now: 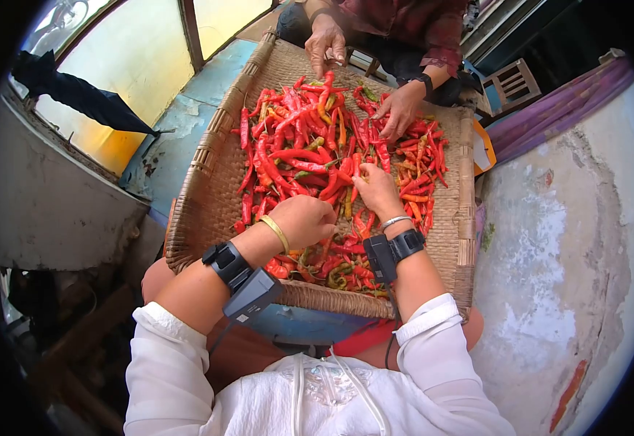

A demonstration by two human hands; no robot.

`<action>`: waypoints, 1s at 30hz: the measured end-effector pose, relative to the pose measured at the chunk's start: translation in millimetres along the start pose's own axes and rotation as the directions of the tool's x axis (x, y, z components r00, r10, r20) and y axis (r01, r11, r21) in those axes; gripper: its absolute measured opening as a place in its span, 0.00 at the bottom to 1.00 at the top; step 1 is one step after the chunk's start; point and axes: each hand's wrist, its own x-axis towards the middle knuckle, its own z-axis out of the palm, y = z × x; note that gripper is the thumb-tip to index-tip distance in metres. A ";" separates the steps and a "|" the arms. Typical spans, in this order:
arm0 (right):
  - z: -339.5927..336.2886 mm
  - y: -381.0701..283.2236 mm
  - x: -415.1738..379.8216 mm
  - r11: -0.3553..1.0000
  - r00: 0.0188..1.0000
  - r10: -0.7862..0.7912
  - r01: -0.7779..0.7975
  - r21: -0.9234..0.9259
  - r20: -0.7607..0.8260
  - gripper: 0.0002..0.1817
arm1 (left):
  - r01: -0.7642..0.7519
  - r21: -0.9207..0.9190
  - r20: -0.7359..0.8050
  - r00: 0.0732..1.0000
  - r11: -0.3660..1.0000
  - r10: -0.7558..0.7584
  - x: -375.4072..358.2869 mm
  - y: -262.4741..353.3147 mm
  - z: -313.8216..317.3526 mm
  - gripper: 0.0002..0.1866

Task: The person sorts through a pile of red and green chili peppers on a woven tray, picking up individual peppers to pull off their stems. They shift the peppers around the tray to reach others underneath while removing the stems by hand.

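A wide woven tray in front of me holds a heap of red chili peppers, some orange or greenish. My left hand is over the near part of the heap, its fingers curled inward; whatever they may hold is hidden. To its right, my right hand pinches a red chili pepper at the middle of the heap. Smaller, wrinkled peppers lie beneath and between my wrists, at the near edge.
Across the tray sits another person, one hand at the far rim and the other hand on the peppers. A folded dark umbrella hangs at the left by the window panes. A worn wall stands at the right.
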 end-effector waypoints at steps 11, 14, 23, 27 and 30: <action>-31.1 -3.4 -28.7 0.400 0.911 0.190 -0.412 0.819 0.365 0.11 | 0.003 -0.060 -0.094 0.996 0.998 -0.009 2.2 0.1 0.5 0.10; -58.0 -15.0 -49.4 0.340 0.914 0.110 -0.403 0.850 0.390 0.09 | -0.118 -0.082 -0.302 0.949 0.990 0.088 5.5 2.7 -0.2 0.10; -54.1 -15.5 -69.5 0.235 0.834 -0.112 -0.507 0.830 0.541 0.05 | -0.112 -0.137 -0.082 0.991 0.984 0.102 2.6 6.6 -3.0 0.10; -56.8 -0.3 -61.5 0.358 0.900 0.059 -0.423 0.832 0.432 0.06 | -0.009 0.045 0.057 0.998 0.999 0.006 0.9 5.9 -9.8 0.11; -69.4 7.5 -52.4 0.453 0.917 0.110 -0.389 0.802 0.383 0.08 | -0.042 0.114 0.112 0.993 0.993 0.029 0.9 0.1 -7.3 0.10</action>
